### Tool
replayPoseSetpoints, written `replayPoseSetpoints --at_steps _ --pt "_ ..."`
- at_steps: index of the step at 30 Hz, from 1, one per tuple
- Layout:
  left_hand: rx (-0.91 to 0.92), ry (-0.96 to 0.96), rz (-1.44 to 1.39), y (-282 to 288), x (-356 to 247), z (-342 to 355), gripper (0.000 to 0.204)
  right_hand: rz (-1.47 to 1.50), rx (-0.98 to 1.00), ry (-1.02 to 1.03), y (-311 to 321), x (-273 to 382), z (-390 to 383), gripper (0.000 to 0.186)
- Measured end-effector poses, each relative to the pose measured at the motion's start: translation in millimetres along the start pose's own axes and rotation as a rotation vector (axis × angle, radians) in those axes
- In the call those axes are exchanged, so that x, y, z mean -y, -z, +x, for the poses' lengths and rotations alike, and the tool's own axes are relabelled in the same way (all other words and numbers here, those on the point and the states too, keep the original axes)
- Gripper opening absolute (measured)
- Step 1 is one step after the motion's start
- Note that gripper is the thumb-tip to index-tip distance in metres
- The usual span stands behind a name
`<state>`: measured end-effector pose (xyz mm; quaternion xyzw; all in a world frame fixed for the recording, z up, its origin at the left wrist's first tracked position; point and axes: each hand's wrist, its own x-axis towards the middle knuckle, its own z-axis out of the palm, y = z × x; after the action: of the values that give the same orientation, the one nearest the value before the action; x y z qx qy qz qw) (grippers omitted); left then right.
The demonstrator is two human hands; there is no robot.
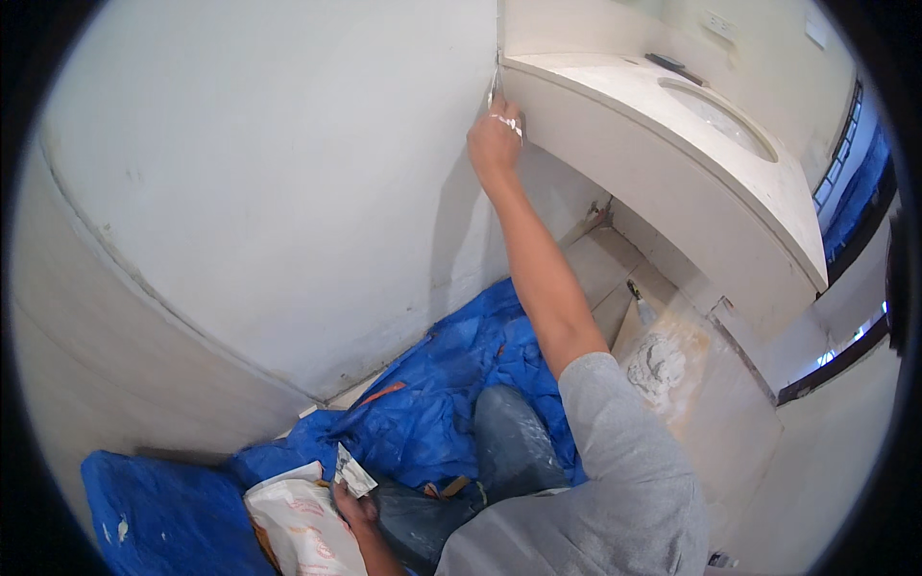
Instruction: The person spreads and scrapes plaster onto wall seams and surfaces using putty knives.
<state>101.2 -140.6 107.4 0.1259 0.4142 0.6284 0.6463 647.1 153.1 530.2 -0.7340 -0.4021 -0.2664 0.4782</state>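
Observation:
My right hand [495,139] is stretched up to the corner where the white wall [317,173] meets the end of the sink counter [615,163]. Its fingers are closed round a thin, light-coloured blade that looks like a putty knife [494,88], largely covered by the hand. White paste is smeared over the knuckles. Low in front of me, my left hand [357,507] grips a flat scraper [353,472] coated with white putty.
A blue tarp [432,370] covers the floor by my knees. A white printed sack [303,523] and a blue-covered object [173,514] are at the left. On the right, a board [693,346] bears a putty heap [657,367] and another putty knife [641,301]. The counter has an oval basin [720,117].

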Motion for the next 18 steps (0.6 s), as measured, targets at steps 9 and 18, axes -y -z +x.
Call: replayPoseSetpoints --at_steps 9,18 --pt "-0.037 0.01 -0.02 5.0 4.1 0.1 0.037 -0.139 -0.006 -0.04 -26.3 22.6 22.8 0.052" --pt "0.016 0.027 0.018 -5.9 -0.7 -4.4 0.038 -0.119 -0.042 -0.053 -34.4 16.9 23.3 0.057"
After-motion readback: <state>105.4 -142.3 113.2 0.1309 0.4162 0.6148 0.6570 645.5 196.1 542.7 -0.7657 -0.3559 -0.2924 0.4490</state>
